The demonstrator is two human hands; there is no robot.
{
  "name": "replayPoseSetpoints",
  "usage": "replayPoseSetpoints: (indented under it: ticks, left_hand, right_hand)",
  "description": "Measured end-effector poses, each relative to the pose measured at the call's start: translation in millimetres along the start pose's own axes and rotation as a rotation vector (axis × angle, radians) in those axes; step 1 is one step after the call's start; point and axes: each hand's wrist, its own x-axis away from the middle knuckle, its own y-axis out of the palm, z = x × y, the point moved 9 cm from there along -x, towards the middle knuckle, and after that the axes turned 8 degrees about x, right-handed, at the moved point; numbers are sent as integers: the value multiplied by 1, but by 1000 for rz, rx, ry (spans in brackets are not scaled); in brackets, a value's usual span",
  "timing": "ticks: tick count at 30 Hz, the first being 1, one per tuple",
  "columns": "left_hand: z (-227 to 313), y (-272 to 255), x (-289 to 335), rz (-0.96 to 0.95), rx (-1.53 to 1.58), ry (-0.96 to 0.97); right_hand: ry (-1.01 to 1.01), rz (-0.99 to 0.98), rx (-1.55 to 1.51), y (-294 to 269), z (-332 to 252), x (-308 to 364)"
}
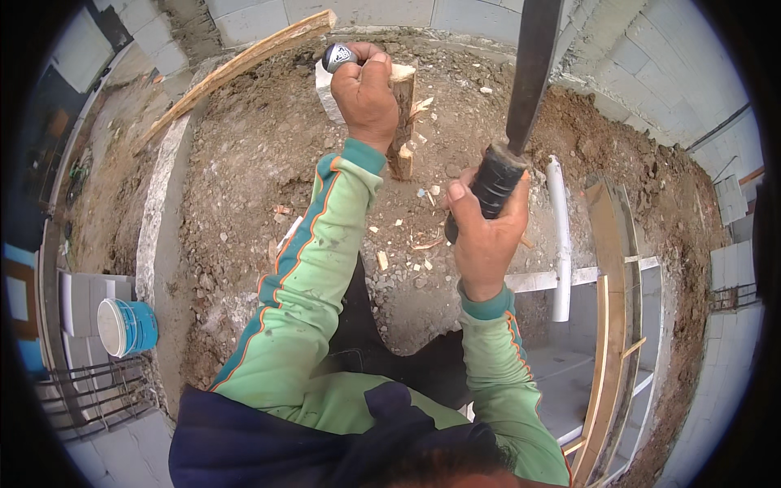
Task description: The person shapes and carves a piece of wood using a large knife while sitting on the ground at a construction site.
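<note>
My right hand (pixel 488 248) is wrapped round the black-taped handle of a machete (pixel 533 77), its long dark blade raised and pointing away from me. My left hand (pixel 368 102) is closed on a dark, rounded, handle-like thing (pixel 338 57) with a white emblem on its end; the rest of it is hidden by the fingers. Just beyond and beside this hand stands a chopped wooden stump (pixel 402 134), with a pale block (pixel 328 96) to its left. Light wood chips (pixel 382 260) lie scattered on the dirt between my arms.
A long plank (pixel 236 69) leans at the far left, near a low concrete edge (pixel 159 195). A blue bucket (pixel 140 327) sits at left, above rebar (pixel 89 394). On the right are a white pipe (pixel 560 236) and a wood-framed opening (pixel 608 325). Block walls (pixel 675 65) surround the ground.
</note>
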Motion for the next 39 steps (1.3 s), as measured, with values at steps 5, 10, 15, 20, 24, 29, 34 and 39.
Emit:
replayPoseSetpoints:
  ticks: [5, 10, 15, 20, 24, 29, 34, 39]
  left_hand:
    - [0, 0, 2, -14, -10, 41]
    - [-6, -6, 15, -59, -56, 53]
    - [2, -52, 4, 24, 67, 29]
    - [5, -52, -24, -23, -82, 32]
    - [8, -49, -28, -133, 27, -46]
    - [5, -90, -60, 77, 38, 20]
    - [-6, -140, -101, 315, -118, 95]
    - [-26, -133, -117, 166, 12, -1]
  right_hand:
    - [-726, 70, -263, -54, -172, -59]
    - [-317, 20, 145, 24, 28, -19]
    - [244, -220, 233, 101, 166, 23]
    - [306, -194, 64, 130, 175, 36]
    - [227, -11, -46, 131, 168, 38]
    - [173, -37, 57, 164, 152, 29]
    - [70, -38, 198, 196, 159, 5]
    - [-196, 187, 347, 223, 190, -5]
